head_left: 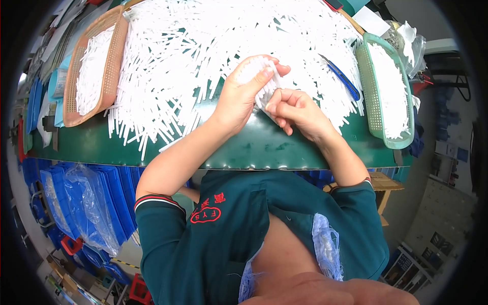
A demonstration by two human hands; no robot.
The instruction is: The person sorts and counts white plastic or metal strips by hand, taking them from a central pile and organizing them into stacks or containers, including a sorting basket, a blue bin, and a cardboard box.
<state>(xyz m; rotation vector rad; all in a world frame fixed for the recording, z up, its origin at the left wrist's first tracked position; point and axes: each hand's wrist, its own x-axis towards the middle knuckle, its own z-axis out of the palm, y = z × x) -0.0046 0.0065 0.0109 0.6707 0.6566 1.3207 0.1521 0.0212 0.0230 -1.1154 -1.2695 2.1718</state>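
My left hand [243, 90] is closed around a bunch of thin white sticks [264, 86], its thumb lying across them. The sticks stand roughly upright in the grip, over the front part of the green table. Just to the right, my right hand [299, 113] has its fingers curled in a pinch at the lower end of the bunch. What sits between those fingertips is too small to make out. Beyond both hands, a wide heap of the same loose white sticks [168, 56] covers most of the tabletop.
An orange perforated basket [116, 66] of white sticks stands at the left, a green one [373, 96] at the right. A blue utility knife [341, 77] lies on the heap's right side. The green table's [239, 152] front edge runs close to my body. Blue trays [109, 198] stand below left.
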